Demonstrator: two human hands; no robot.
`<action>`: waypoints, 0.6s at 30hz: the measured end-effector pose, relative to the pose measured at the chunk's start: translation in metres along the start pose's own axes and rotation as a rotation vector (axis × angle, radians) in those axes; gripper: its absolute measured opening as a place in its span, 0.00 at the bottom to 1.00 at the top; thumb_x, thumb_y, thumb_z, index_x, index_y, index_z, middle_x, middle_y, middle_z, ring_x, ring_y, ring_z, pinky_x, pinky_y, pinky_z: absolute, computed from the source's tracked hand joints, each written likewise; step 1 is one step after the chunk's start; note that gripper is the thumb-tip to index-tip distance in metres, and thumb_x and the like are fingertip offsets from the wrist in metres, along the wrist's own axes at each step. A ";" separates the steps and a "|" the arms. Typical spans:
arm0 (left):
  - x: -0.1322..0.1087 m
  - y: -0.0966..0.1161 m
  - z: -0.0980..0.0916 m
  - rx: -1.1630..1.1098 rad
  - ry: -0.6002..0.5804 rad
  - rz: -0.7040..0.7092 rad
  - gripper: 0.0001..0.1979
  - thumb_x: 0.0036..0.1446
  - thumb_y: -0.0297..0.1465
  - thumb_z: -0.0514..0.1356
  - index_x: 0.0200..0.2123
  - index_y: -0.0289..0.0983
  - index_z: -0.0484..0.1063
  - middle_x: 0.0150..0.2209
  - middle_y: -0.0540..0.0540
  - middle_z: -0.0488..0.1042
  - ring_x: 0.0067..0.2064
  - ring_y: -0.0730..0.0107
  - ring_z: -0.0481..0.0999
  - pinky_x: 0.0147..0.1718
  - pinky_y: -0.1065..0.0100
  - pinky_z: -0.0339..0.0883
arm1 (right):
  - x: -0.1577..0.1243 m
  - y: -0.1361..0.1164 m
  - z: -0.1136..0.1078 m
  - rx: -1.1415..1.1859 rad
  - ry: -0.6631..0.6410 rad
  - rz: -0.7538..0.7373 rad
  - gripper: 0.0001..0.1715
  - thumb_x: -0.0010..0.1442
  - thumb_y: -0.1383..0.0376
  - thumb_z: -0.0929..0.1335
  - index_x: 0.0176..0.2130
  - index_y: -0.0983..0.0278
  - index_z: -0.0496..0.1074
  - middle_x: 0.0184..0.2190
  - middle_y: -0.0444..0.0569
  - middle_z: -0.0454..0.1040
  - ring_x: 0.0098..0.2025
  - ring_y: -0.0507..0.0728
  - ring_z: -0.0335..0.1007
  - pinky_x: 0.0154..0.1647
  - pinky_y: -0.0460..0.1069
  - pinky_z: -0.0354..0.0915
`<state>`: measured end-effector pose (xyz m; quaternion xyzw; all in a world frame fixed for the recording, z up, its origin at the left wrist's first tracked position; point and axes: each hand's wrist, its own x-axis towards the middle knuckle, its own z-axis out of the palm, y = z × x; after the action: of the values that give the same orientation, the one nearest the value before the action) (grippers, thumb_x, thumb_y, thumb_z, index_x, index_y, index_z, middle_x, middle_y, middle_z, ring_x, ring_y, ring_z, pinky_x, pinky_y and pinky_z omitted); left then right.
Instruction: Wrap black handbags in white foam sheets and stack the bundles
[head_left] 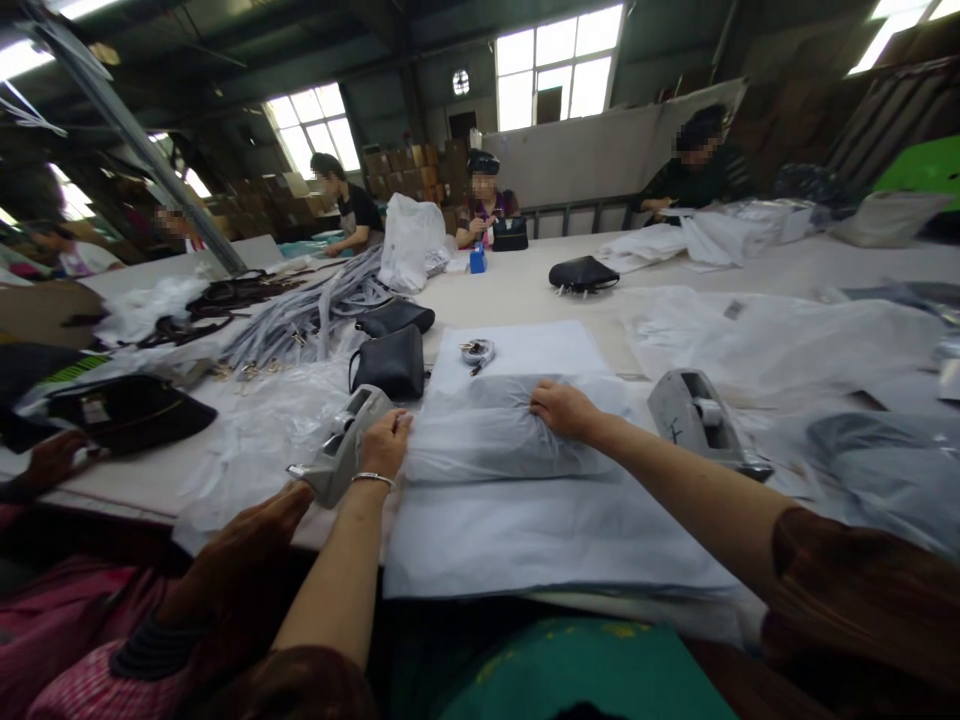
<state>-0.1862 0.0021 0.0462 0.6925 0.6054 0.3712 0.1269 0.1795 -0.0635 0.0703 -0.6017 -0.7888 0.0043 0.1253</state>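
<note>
A bundle wrapped in thin white paper (499,435) lies on a stack of white paper sheets (540,535) at the table's near edge. My left hand (384,442) is closed on the bundle's left end, pinching the paper; a thin bracelet is on that wrist. My right hand (561,408) presses down on the top of the bundle, right of its middle, with fingers curled into the paper. A grey tape dispenser (341,455) sits just left of my left hand.
A second grey tape dispenser (701,420) stands to the right. Black handbags (390,365) lie behind the bundle, with grey straps (300,325) and clear plastic bags around. A neighbour's hand (247,545) reaches in at lower left. Other people work at the table's far side.
</note>
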 end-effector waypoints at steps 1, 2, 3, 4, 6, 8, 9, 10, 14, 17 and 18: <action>0.003 -0.002 -0.001 -0.013 0.021 -0.016 0.14 0.58 0.40 0.59 0.41 0.38 0.77 0.31 0.45 0.78 0.37 0.60 0.78 0.41 0.62 0.71 | 0.000 0.000 0.000 0.006 -0.002 0.003 0.12 0.69 0.62 0.65 0.39 0.64 0.75 0.44 0.52 0.74 0.38 0.55 0.70 0.38 0.47 0.58; 0.005 -0.004 -0.003 -0.026 0.045 -0.039 0.15 0.60 0.40 0.57 0.42 0.37 0.76 0.31 0.45 0.78 0.35 0.62 0.78 0.38 0.63 0.71 | 0.000 0.000 0.001 0.011 -0.004 0.005 0.12 0.69 0.62 0.65 0.39 0.64 0.75 0.43 0.52 0.74 0.38 0.55 0.70 0.38 0.47 0.58; 0.004 -0.005 -0.005 -0.034 0.069 -0.065 0.17 0.62 0.42 0.55 0.44 0.36 0.75 0.31 0.45 0.78 0.32 0.64 0.77 0.35 0.65 0.72 | 0.001 0.000 0.002 0.015 -0.006 0.005 0.12 0.69 0.62 0.65 0.39 0.64 0.75 0.43 0.52 0.74 0.38 0.55 0.70 0.39 0.47 0.58; 0.002 -0.007 -0.008 -0.058 0.087 -0.090 0.20 0.64 0.44 0.52 0.46 0.35 0.74 0.32 0.45 0.78 0.29 0.67 0.76 0.31 0.66 0.72 | 0.001 0.001 0.002 0.019 -0.006 0.004 0.11 0.69 0.62 0.65 0.39 0.64 0.75 0.43 0.52 0.74 0.38 0.55 0.70 0.39 0.47 0.58; -0.010 -0.009 -0.014 -0.199 0.095 -0.115 0.26 0.65 0.48 0.49 0.51 0.34 0.70 0.36 0.43 0.78 0.30 0.70 0.76 0.28 0.69 0.72 | 0.001 0.002 0.004 0.025 0.001 -0.004 0.11 0.68 0.62 0.65 0.38 0.64 0.75 0.42 0.51 0.74 0.38 0.55 0.70 0.40 0.47 0.59; -0.030 -0.013 -0.019 -0.423 0.081 -0.123 0.30 0.63 0.52 0.52 0.57 0.35 0.66 0.44 0.40 0.77 0.37 0.68 0.79 0.31 0.69 0.74 | 0.001 0.004 0.007 0.032 0.011 -0.015 0.11 0.68 0.63 0.65 0.38 0.65 0.75 0.42 0.51 0.73 0.38 0.55 0.70 0.40 0.47 0.59; -0.041 -0.014 -0.021 -0.518 0.066 -0.137 0.33 0.61 0.53 0.54 0.58 0.35 0.65 0.47 0.39 0.76 0.41 0.66 0.79 0.34 0.69 0.74 | 0.001 0.004 0.007 0.034 0.013 -0.020 0.11 0.68 0.63 0.65 0.38 0.65 0.75 0.41 0.51 0.73 0.38 0.55 0.70 0.40 0.47 0.59; -0.052 -0.016 -0.022 -0.570 0.038 -0.156 0.34 0.58 0.53 0.58 0.58 0.35 0.65 0.48 0.38 0.76 0.43 0.64 0.79 0.36 0.68 0.75 | 0.001 0.005 0.008 0.036 0.013 -0.022 0.11 0.68 0.63 0.65 0.38 0.65 0.75 0.41 0.51 0.73 0.38 0.55 0.70 0.40 0.47 0.59; -0.080 -0.016 -0.021 -0.351 -0.138 -0.133 0.22 0.52 0.49 0.64 0.39 0.36 0.75 0.34 0.45 0.78 0.37 0.64 0.78 0.37 0.66 0.73 | 0.002 0.005 0.008 0.045 0.008 -0.025 0.10 0.68 0.63 0.65 0.38 0.65 0.75 0.41 0.51 0.73 0.38 0.55 0.70 0.40 0.47 0.60; -0.079 -0.011 -0.016 -0.207 -0.082 -0.088 0.19 0.61 0.47 0.55 0.32 0.38 0.73 0.28 0.49 0.74 0.32 0.67 0.75 0.34 0.66 0.72 | 0.002 0.003 0.006 0.044 0.008 -0.018 0.10 0.68 0.63 0.65 0.37 0.65 0.74 0.41 0.51 0.73 0.37 0.55 0.70 0.40 0.47 0.60; -0.076 -0.010 -0.015 -0.194 -0.051 -0.093 0.19 0.63 0.46 0.52 0.32 0.39 0.72 0.27 0.49 0.73 0.31 0.67 0.74 0.33 0.66 0.72 | 0.002 0.002 0.005 0.043 0.007 -0.013 0.10 0.68 0.63 0.65 0.37 0.65 0.75 0.41 0.51 0.73 0.37 0.55 0.70 0.40 0.47 0.60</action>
<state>-0.2025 -0.0704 0.0230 0.6572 0.5948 0.4040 0.2260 0.1805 -0.0606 0.0654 -0.5936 -0.7921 0.0182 0.1410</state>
